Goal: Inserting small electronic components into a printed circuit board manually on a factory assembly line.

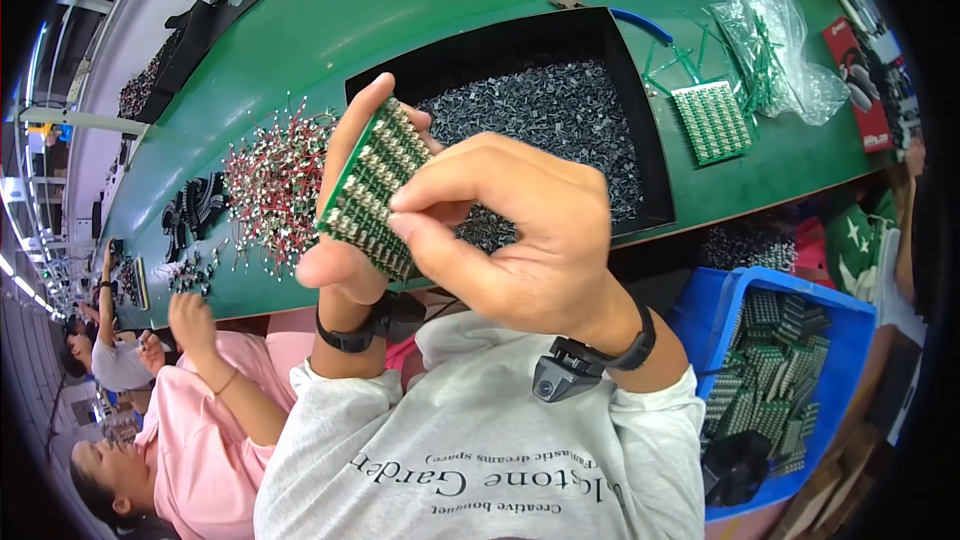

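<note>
My left hand [348,278] grips a green circuit board panel [372,185] by its edges, tilted up in front of me. Rows of small pale metallic components cover the panel's face. Against its right side, my right hand [530,230] has thumb and index finger pinched together at the surface. Whatever lies between those fingertips is too small or hidden to make out. Just beyond both hands is a black tray [655,155] holding a heap of small black parts [550,105]; my hands cover part of its near left side.
Left of the tray lies a pile of red wires with white connectors [280,185], near black strips [200,202]. To the right are another panel [712,122], clear plastic bags [780,40] and pliers [640,22]. A blue bin [725,305] of panels stands lower right. A pink-clothed person [215,410] sits left.
</note>
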